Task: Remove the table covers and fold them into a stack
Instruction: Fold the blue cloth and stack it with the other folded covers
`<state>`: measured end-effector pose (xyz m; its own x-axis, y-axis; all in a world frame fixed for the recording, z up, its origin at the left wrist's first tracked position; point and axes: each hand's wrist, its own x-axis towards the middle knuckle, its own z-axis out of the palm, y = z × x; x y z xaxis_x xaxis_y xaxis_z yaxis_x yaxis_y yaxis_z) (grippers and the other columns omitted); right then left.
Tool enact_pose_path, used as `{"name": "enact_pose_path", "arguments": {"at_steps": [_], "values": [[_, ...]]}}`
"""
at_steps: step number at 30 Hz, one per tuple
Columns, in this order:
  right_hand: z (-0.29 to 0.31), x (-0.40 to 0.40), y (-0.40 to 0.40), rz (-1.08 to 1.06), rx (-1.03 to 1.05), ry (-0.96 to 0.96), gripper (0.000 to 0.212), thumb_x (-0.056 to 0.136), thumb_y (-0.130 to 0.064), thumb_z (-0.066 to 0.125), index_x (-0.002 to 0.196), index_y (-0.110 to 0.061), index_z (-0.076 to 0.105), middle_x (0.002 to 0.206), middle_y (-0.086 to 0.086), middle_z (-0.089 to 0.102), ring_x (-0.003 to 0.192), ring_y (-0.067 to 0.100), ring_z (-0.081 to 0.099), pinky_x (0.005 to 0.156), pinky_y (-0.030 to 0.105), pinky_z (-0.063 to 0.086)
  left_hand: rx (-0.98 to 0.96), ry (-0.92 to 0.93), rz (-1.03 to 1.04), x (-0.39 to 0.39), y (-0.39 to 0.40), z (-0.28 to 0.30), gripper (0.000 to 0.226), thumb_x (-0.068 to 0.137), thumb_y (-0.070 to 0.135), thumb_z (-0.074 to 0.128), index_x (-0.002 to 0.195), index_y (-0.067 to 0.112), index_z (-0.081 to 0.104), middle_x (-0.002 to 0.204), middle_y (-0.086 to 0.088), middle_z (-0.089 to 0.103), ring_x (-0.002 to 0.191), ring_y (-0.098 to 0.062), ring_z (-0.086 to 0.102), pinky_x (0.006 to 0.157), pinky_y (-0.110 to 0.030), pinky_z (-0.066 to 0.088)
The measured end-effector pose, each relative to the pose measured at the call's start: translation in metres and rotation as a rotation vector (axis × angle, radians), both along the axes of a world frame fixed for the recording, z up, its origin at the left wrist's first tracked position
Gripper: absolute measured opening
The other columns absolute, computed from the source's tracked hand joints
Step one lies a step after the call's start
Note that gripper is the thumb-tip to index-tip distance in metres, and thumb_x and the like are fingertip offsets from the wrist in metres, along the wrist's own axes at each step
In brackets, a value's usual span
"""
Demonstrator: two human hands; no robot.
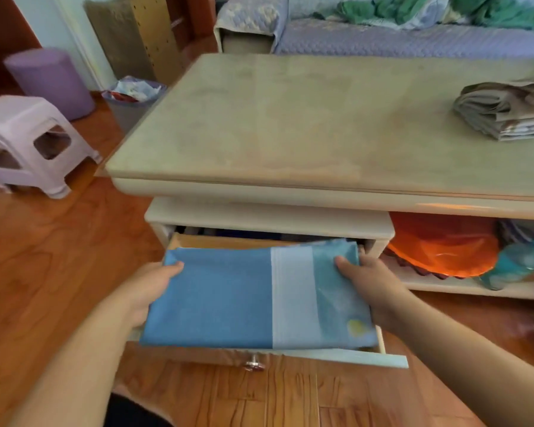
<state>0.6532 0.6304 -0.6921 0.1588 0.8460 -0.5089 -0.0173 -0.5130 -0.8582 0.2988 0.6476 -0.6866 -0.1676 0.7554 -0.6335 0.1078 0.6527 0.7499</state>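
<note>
A folded blue cloth (pixel 228 297) with a pale stripe lies over the open drawer (pixel 392 360) under the low table (pixel 259 124). My left hand (pixel 150 288) grips its left edge, thumb on top. My right hand (pixel 370 285) grips its right edge, thumb on top as well. A folded beige patterned cover (pixel 506 109) sits on the tabletop at the far right.
A lilac plastic stool (pixel 28 143) and a waste bin (pixel 133 100) stand on the wood floor to the left. An orange bag (pixel 438 245) and a teal bottle (pixel 515 263) fill the shelf beside the drawer. A sofa (pixel 383 35) runs behind the table.
</note>
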Motion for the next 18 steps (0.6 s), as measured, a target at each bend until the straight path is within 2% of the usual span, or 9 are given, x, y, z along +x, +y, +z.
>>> {"name": "enact_pose_path", "arguments": {"at_steps": [3,5,7,9,11,12,14,15,18], "values": [[-0.048,-0.015,0.01,-0.046,-0.03,-0.118,0.019,0.102,-0.027,0.059,0.099,-0.011,0.069,0.095,0.016,0.076,0.088,0.036,0.074,0.086,0.058,0.058,0.182,0.263,-0.017,0.003,0.026,-0.029,0.021,0.104,0.029,0.056,0.099,0.012,0.067,0.108,-0.013,0.073,0.102,-0.031,0.069,0.094,-0.048,0.052],[-0.068,-0.01,0.023,-0.028,-0.062,-0.142,0.021,0.099,-0.031,0.062,0.101,-0.012,0.07,0.095,0.013,0.077,0.087,0.033,0.075,0.086,0.055,0.059,0.253,0.508,-0.061,0.003,0.048,-0.042,0.027,0.102,0.034,0.056,0.116,0.013,0.064,0.121,-0.016,0.068,0.115,-0.036,0.063,0.098,-0.046,0.048],[-0.083,-0.001,0.036,0.042,-0.136,-0.142,0.026,0.096,-0.028,0.067,0.112,-0.006,0.068,0.103,0.014,0.076,0.091,0.032,0.074,0.088,0.052,0.059,0.201,0.71,-0.192,0.002,0.061,-0.065,0.053,0.103,0.03,0.054,0.151,0.011,0.04,0.148,-0.018,0.05,0.135,-0.038,0.049,0.109,-0.044,0.041],[-0.091,0.002,0.036,0.197,-0.213,-0.405,0.034,0.096,-0.019,0.061,0.126,-0.003,0.059,0.114,0.014,0.07,0.102,0.031,0.07,0.093,0.043,0.056,-0.037,0.855,-0.449,0.009,0.046,-0.093,0.073,0.104,0.022,0.046,0.163,0.017,0.003,0.167,-0.016,0.018,0.151,-0.036,0.027,0.118,-0.045,0.032],[-0.093,-0.008,0.027,0.368,-0.11,-0.911,0.04,0.096,-0.014,0.047,0.136,-0.009,0.047,0.13,0.013,0.055,0.118,0.032,0.058,0.098,0.038,0.048,-0.249,0.975,-0.657,0.023,0.03,-0.11,0.078,0.102,0.013,0.033,0.159,0.026,-0.019,0.169,-0.012,-0.013,0.156,-0.036,0.002,0.122,-0.05,0.023],[-0.09,-0.018,0.021,0.418,0.02,-1.03,0.044,0.096,-0.013,0.044,0.14,-0.013,0.043,0.135,0.012,0.047,0.124,0.033,0.051,0.101,0.04,0.044,-0.257,0.989,-0.704,0.033,0.026,-0.108,0.078,0.102,0.014,0.031,0.158,0.029,-0.021,0.168,-0.009,-0.021,0.155,-0.036,-0.006,0.122,-0.052,0.021],[-0.089,-0.036,0.013,0.617,0.255,-1.096,0.052,0.1,-0.023,0.046,0.151,-0.021,0.035,0.152,0.012,0.031,0.141,0.035,0.032,0.113,0.045,0.035,-0.118,1.035,-0.798,0.049,0.026,-0.102,0.077,0.105,0.029,0.036,0.159,0.035,-0.018,0.165,-0.003,-0.03,0.154,-0.036,-0.017,0.123,-0.054,0.017],[-0.092,-0.042,0.011,0.787,0.307,-1.136,0.057,0.103,-0.036,0.045,0.156,-0.025,0.026,0.161,0.01,0.019,0.15,0.036,0.018,0.119,0.049,0.025,-0.041,1.042,-0.855,0.053,0.027,-0.103,0.077,0.105,0.043,0.039,0.159,0.038,-0.016,0.164,-0.001,-0.032,0.153,-0.035,-0.021,0.124,-0.055,0.012],[-0.114,-0.03,0.017,1.09,0.185,-1.236,0.079,0.096,-0.071,0.019,0.16,-0.03,-0.004,0.168,0.002,-0.015,0.153,0.033,-0.017,0.123,0.055,-0.003,-0.115,0.966,-0.975,0.05,0.027,-0.111,0.089,0.093,0.075,0.04,0.155,0.048,-0.018,0.162,0.004,-0.036,0.151,-0.033,-0.028,0.124,-0.059,0.007]]}}
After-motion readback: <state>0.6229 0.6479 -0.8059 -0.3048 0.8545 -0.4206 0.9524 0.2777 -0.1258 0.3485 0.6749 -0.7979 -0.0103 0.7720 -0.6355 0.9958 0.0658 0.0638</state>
